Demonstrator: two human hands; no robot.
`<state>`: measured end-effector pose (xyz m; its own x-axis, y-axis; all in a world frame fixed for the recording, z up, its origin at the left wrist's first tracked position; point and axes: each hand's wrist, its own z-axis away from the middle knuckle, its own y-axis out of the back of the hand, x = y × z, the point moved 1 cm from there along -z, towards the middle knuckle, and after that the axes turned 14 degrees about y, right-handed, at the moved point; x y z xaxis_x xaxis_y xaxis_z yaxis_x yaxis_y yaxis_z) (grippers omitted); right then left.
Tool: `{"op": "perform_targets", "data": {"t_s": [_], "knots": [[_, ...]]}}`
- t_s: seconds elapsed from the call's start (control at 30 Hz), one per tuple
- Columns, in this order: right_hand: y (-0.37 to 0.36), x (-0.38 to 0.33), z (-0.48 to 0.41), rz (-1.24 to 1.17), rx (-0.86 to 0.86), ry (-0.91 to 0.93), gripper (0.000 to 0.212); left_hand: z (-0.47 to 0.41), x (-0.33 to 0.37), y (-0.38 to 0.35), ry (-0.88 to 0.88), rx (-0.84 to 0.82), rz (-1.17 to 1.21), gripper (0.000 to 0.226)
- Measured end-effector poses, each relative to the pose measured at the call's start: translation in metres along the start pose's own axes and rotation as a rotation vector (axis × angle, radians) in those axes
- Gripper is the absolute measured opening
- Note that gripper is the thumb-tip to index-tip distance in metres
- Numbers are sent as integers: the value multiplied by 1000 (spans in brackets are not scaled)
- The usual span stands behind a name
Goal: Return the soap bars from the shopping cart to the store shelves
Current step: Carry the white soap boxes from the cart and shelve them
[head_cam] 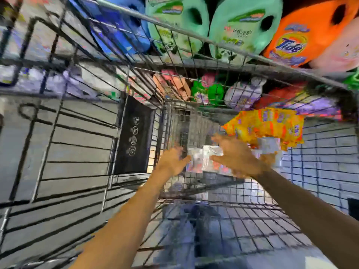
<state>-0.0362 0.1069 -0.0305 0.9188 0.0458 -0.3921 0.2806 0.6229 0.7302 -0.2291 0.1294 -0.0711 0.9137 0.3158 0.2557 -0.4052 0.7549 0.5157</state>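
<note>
Blurred cart [213, 42], left hand [174, 161], right hand [238, 161] flanking soap bars [206, 158], fingers' [217, 157] grip unclear

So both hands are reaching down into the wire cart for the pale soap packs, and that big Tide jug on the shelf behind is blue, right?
Not quite: the head view shows the Tide jug is orange, not blue. The rest stands: the left hand and right hand both reach down into the wire cart toward the pale soap packs.
</note>
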Motion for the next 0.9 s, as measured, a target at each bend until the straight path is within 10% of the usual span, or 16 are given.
{"op": "perform_targets", "data": {"t_s": [0.53,0.9], "knots": [[-71,64,-113,37,-414,-67,75,-97,-11,-97,153,-75,275,46],[-47,63,-116,-301,-102,-111,64,-105,-26,-71,360,-161,790,49]]}}
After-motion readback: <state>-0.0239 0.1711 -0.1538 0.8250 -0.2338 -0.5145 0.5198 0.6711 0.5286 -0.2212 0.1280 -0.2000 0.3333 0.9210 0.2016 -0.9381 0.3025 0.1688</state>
